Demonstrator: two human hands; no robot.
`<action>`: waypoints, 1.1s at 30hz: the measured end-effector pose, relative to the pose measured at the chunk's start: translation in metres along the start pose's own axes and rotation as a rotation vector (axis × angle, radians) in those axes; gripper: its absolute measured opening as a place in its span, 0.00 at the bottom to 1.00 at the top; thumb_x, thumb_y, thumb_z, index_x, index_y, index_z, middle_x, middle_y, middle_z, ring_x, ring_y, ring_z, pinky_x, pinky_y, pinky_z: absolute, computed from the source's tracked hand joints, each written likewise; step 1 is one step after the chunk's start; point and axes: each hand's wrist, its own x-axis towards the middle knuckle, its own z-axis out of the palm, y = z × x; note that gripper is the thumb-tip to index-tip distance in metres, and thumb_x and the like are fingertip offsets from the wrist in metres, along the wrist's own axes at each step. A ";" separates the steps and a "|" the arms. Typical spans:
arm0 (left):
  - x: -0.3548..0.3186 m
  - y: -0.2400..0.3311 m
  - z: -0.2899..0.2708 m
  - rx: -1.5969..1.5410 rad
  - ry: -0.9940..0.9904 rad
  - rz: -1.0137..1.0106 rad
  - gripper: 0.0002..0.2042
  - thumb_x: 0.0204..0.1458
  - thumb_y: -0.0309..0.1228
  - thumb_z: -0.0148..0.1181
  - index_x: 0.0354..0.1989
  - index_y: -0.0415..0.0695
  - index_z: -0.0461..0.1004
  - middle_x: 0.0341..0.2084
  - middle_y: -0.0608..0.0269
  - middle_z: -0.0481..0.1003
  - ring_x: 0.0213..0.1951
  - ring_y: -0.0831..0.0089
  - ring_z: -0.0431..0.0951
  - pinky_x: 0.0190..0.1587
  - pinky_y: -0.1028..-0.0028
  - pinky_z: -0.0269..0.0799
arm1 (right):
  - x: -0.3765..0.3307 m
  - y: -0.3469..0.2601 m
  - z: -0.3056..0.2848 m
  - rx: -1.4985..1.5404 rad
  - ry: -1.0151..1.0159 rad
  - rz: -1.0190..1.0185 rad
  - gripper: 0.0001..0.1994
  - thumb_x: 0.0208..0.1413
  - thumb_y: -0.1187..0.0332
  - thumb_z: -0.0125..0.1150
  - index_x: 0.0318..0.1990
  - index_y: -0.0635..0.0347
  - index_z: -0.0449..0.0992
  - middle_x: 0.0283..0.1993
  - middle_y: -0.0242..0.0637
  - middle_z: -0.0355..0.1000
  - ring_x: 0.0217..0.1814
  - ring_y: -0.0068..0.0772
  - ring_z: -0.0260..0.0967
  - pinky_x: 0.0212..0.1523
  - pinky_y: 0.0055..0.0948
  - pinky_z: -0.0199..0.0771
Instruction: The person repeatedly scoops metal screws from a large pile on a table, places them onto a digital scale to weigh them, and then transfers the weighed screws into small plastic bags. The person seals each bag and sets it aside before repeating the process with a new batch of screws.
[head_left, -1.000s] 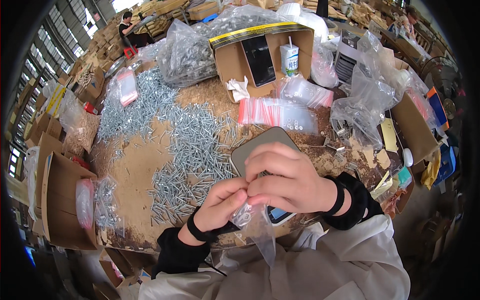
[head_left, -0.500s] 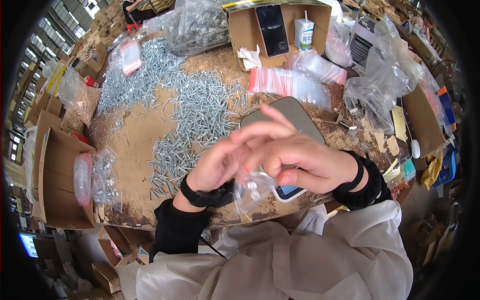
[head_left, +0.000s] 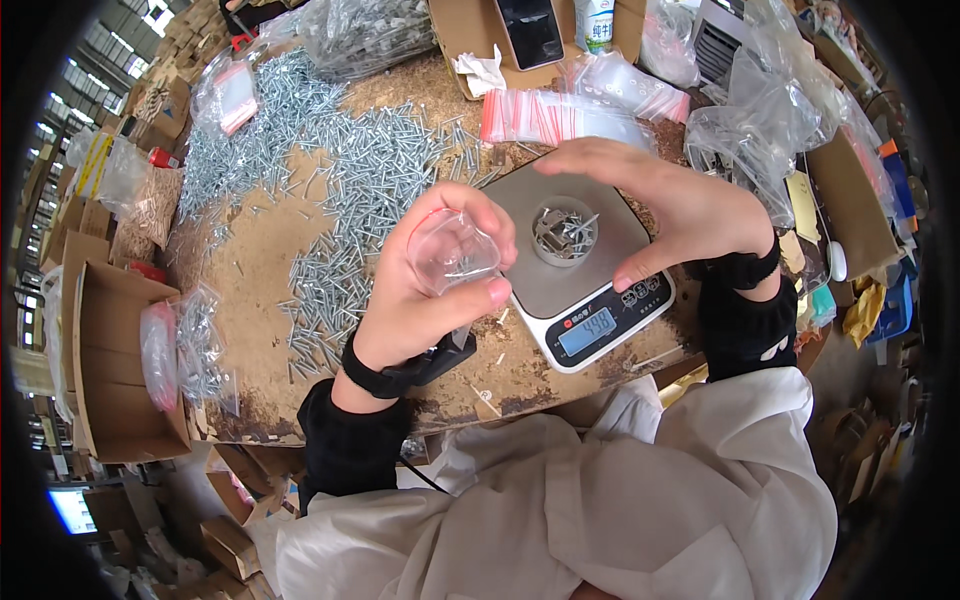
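My left hand (head_left: 392, 312) is curled around a small clear zip bag (head_left: 452, 252) with a red-lined mouth. The bag's mouth gapes upward between thumb and fingers. On the metal plate of a digital kitchen scale (head_left: 530, 278) stands a small round cup (head_left: 563, 261) with screws and small metal parts (head_left: 572, 232) in it. My right hand (head_left: 690, 208) arches over the scale's right side, thumb and fingers spread around the cup without visibly touching it. The scale's display (head_left: 587, 332) is lit.
A heap of loose screws (head_left: 375, 185) covers the table's left and middle. Behind the scale lie red-edged zip bags (head_left: 550, 118) and a cardboard box (head_left: 455, 28) holding a phone (head_left: 530, 32). Plastic bags (head_left: 750, 130) crowd the right; an open carton (head_left: 125, 350) stands left.
My hands have moved apart, uncovering the scale and cup. The zip bag now sits in my left hand with its mouth spread. My right hand has shifted right and opened.
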 end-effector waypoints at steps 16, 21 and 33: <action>-0.005 -0.021 0.022 0.651 0.047 0.013 0.18 0.46 0.21 0.68 0.44 0.42 0.67 0.28 0.64 0.73 0.33 0.73 0.78 0.37 0.73 0.73 | 0.009 -0.025 0.025 0.192 0.285 0.061 0.43 0.37 0.76 0.71 0.67 0.56 0.61 0.41 0.36 0.77 0.40 0.33 0.76 0.38 0.32 0.75; -0.010 -0.023 0.030 0.386 -0.081 -0.154 0.23 0.46 0.27 0.72 0.50 0.40 0.70 0.36 0.60 0.77 0.40 0.71 0.80 0.44 0.72 0.75 | 0.015 -0.033 0.038 -0.149 0.289 -0.097 0.43 0.34 0.55 0.71 0.64 0.60 0.68 0.38 0.40 0.77 0.34 0.47 0.77 0.37 0.35 0.78; -0.014 -0.015 0.032 0.081 -0.148 -0.203 0.24 0.48 0.30 0.74 0.52 0.41 0.70 0.44 0.64 0.77 0.46 0.73 0.78 0.51 0.70 0.73 | 0.010 -0.042 0.045 -0.038 0.290 -0.004 0.44 0.42 0.47 0.72 0.64 0.65 0.67 0.36 0.41 0.76 0.35 0.44 0.78 0.35 0.34 0.76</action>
